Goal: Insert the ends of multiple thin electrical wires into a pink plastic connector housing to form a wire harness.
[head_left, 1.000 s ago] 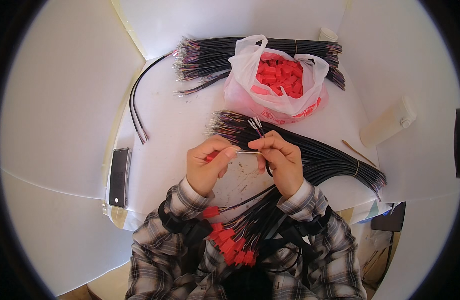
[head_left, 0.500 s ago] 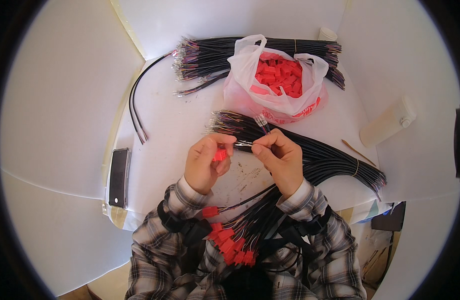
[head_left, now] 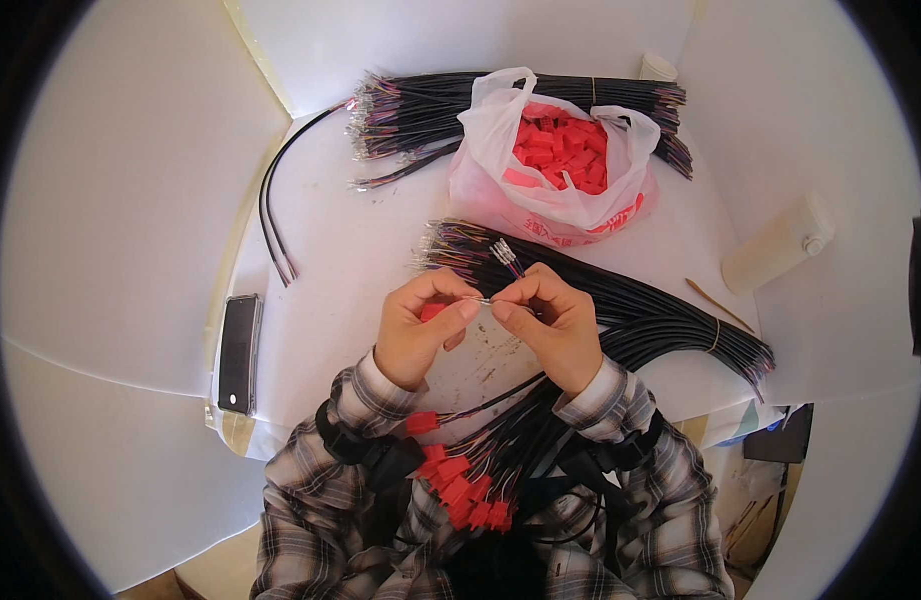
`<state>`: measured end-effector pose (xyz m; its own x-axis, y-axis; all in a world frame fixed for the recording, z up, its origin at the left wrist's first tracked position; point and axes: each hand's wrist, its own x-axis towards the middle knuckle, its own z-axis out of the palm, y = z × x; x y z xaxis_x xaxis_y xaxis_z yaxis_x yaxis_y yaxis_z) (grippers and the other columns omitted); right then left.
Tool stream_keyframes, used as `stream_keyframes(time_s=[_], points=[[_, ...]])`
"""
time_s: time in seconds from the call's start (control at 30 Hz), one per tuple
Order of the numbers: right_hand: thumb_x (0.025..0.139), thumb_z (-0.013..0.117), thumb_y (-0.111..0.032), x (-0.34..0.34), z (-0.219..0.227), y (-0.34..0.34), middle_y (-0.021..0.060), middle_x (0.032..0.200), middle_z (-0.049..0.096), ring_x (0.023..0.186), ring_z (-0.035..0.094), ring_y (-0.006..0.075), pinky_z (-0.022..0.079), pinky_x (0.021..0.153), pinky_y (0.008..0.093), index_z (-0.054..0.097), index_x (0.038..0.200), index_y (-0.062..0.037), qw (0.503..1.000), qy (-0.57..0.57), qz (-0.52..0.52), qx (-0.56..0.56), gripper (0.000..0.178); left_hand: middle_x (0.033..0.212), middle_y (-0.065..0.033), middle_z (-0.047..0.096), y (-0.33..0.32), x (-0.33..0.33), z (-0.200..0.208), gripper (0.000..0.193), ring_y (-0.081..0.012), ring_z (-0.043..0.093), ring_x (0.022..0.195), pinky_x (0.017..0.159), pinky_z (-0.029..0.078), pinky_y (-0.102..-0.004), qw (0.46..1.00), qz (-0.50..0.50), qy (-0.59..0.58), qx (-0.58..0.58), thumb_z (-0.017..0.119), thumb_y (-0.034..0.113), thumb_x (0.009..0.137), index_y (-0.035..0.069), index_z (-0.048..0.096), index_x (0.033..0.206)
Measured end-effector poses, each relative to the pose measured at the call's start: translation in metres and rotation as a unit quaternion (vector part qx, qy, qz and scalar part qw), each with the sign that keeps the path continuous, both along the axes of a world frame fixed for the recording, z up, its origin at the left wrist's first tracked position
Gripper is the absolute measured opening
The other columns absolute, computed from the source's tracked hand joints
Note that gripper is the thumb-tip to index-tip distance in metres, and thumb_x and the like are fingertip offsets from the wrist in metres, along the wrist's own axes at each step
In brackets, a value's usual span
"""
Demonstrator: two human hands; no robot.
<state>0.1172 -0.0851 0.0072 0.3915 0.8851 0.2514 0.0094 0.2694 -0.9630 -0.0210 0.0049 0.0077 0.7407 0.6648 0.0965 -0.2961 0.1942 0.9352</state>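
My left hand [head_left: 418, 322] is closed around a red plastic connector housing [head_left: 434, 311], partly hidden by the fingers. Its thumb and forefinger pinch the tip of a wire terminal [head_left: 485, 300]. From the other side my right hand [head_left: 552, 325] pinches the same cable's wires, its fingertips almost meeting the left ones. More wires with silvery crimped terminals [head_left: 505, 255] stick up above the right fingers. Behind both hands lies a bundle of black cables [head_left: 601, 290] with bare terminals at its left end. Near my lap rest several cables fitted with red housings [head_left: 461, 488].
A white plastic bag [head_left: 481, 200] full of red housings [head_left: 561, 145] stands at the back, before another black cable bundle [head_left: 421, 110]. Two loose cables [head_left: 268, 205] and a phone [head_left: 240, 353] lie at left. At right are a cream bottle [head_left: 778, 245] and a brown strip [head_left: 719, 304].
My hands have come closer together, and the left thumb has closed onto the terminal. The upright wires by my right hand have swung slightly left.
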Motion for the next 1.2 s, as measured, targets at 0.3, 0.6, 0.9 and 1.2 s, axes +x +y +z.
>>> stream_keyframes(time_s=[0.3, 0.6, 0.9, 1.2], points=[[0.076, 0.061, -0.005, 0.0, 0.003, -0.001, 0.0002, 0.075, 0.047, 0.062, 0.041, 0.0045, 0.033, 0.055, 0.0186, 0.06, 0.081, -0.0005, 1.0, 0.027, 0.007, -0.008, 0.007, 0.068, -0.0035, 0.047, 0.0, 0.002, -0.001, 0.005, -0.0064, 0.038, 0.043, 0.038, 0.03, -0.02, 0.999, 0.032, 0.01, 0.005, 0.054, 0.002, 0.079, 0.0, 0.05, 0.077], [0.075, 0.062, -0.005, -0.001, 0.001, -0.002, 0.0, 0.078, 0.044, 0.062, 0.04, 0.0041, 0.032, 0.053, 0.0177, 0.06, 0.081, -0.0009, 1.0, -0.011, 0.014, 0.026, 0.007, 0.064, -0.0005, 0.048, 0.0, 0.001, 0.002, 0.011, -0.0052, 0.039, 0.045, 0.041, 0.031, -0.0187, 0.998, 0.035, 0.027, -0.034, 0.052, 0.012, 0.084, 0.001, 0.054, 0.081], [0.068, 0.066, -0.005, 0.002, 0.01, -0.003, 0.0036, 0.077, 0.047, 0.048, 0.034, 0.0053, 0.027, 0.043, 0.0194, 0.06, 0.076, -0.0045, 0.98, -0.154, -0.108, 0.061, 0.01, 0.097, -0.0098, 0.044, 0.005, -0.001, 0.002, 0.018, -0.0115, 0.04, 0.062, 0.055, 0.033, -0.0237, 0.978, -0.065, -0.184, -0.072, 0.05, 0.017, 0.082, 0.004, 0.043, 0.093], [0.068, 0.064, -0.003, 0.004, 0.018, -0.007, 0.0044, 0.077, 0.046, 0.047, 0.033, 0.0059, 0.027, 0.043, 0.0197, 0.058, 0.073, -0.0041, 0.971, -0.185, -0.135, 0.064, 0.009, 0.099, -0.0117, 0.051, -0.001, 0.005, 0.005, 0.027, -0.0153, 0.051, 0.075, 0.067, 0.042, -0.0281, 0.995, -0.024, -0.097, -0.022, 0.055, 0.006, 0.078, 0.005, 0.045, 0.103]])
